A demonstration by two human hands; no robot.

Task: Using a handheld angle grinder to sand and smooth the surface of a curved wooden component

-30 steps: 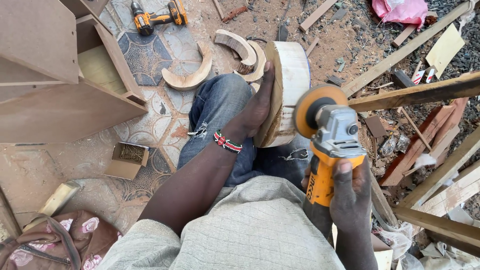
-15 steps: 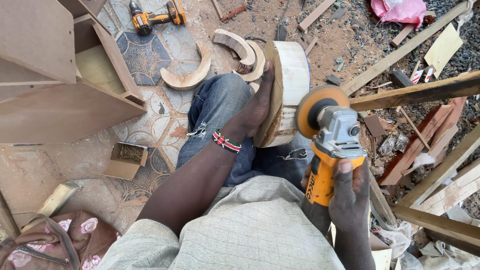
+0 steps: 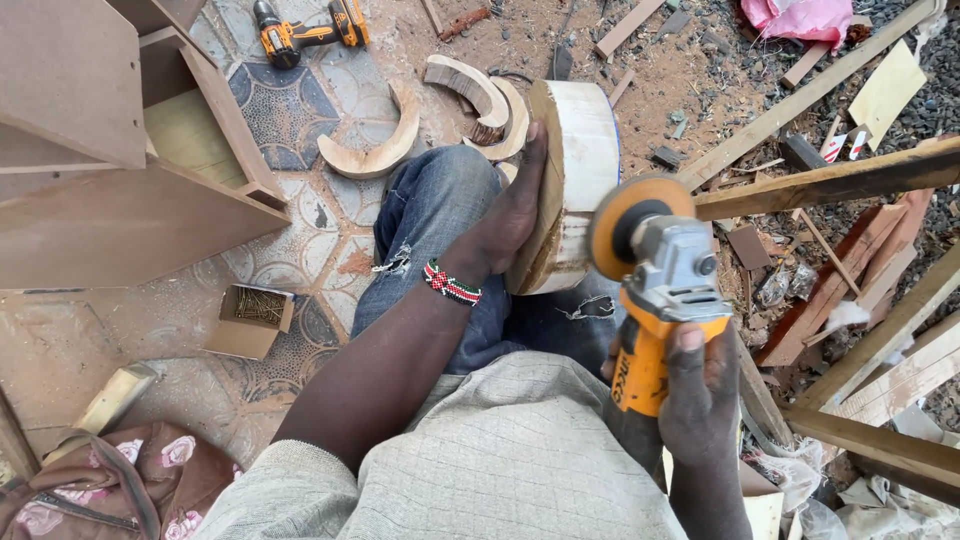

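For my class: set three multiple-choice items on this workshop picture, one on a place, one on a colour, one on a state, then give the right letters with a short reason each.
1. Where does the cordless drill lie?
A. on the tiled floor at the top left
B. on the person's lap
C. inside the small cardboard box

2. What colour is the grinder body?
A. green
B. orange-yellow
C. blue

3. How is the round wooden block placed?
A. flat on the floor
C. hanging from a beam
B. on edge on the knee, held by the left hand

Answers: 1 A, it rests on the patterned tiles. 2 B, seen above the right hand. 3 B, the palm presses its face.
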